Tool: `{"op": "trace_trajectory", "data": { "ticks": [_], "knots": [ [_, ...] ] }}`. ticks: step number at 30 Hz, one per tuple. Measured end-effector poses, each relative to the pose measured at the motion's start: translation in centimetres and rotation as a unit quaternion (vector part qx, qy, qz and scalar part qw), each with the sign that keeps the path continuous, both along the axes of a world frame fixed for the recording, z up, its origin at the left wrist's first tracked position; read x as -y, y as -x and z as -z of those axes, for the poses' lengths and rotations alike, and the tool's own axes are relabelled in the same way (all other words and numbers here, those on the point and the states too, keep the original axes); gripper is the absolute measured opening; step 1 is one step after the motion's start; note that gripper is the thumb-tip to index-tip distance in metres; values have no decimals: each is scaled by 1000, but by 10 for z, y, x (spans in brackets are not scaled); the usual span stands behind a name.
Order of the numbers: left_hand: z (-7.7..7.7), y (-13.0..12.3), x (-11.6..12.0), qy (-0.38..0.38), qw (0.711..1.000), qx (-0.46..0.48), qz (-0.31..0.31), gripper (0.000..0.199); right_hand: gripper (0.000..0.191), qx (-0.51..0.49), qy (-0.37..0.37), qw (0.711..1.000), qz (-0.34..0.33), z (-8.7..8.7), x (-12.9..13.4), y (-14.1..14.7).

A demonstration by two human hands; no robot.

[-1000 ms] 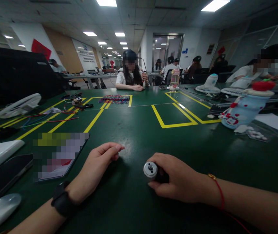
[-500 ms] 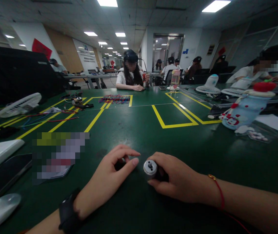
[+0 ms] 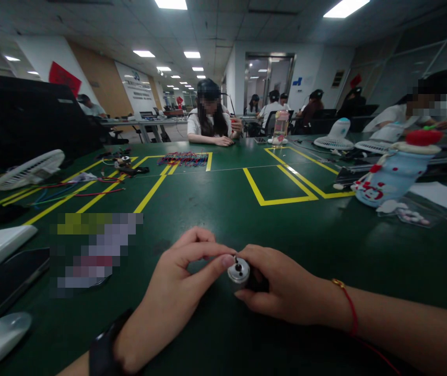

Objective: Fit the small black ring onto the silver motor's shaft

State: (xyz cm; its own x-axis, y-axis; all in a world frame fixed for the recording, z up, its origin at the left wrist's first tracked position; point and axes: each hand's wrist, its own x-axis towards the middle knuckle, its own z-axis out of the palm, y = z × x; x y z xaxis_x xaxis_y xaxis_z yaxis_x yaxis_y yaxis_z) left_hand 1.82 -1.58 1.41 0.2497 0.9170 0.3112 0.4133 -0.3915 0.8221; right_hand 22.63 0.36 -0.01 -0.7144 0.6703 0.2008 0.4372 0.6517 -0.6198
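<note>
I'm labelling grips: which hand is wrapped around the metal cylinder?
The right hand, wearing the red cord; the left hand, with a black wristband, only has fingertips at the metal cylinder.

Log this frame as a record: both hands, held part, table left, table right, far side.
left hand: fingers at the rim of the metal cylinder; can't tell if they pinch anything
right hand: wrapped around the cylinder
held part: silver end face showing, small dark holes in it
table left: pale mouse, white fan
table right: blue bottle, red lid
far side: colored wires, seated person
</note>
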Motion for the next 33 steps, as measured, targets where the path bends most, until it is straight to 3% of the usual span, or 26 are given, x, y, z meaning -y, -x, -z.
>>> {"op": "trace_trajectory", "data": {
  "ticks": [4,7,10,15,21,24,29,33],
  "knots": [
    [5,14,-5,17,999,-32,7,12,29,-5,12,1000,2,1,1,0],
    [13,22,-11,34,993,-92,59,12,28,-3,16,1000,7,2,2,-1],
    [20,23,-15,31,984,-142,101,12,28,0,18,1000,10,2,2,-2],
    [25,20,-15,14,972,-211,107,9,28,1,21,1000,14,2,1,-2],
    [24,23,-17,27,976,-183,114,13,30,1,21,1000,17,2,2,-2],
    [20,30,-22,52,985,-140,84,14,31,-1,19,1000,16,2,2,-3],
    [14,49,-34,105,986,-122,-47,27,31,-4,21,1000,14,0,3,-3],
    [17,60,-41,125,982,-122,-66,31,31,-6,27,1000,15,0,2,-4]
  ]
}}
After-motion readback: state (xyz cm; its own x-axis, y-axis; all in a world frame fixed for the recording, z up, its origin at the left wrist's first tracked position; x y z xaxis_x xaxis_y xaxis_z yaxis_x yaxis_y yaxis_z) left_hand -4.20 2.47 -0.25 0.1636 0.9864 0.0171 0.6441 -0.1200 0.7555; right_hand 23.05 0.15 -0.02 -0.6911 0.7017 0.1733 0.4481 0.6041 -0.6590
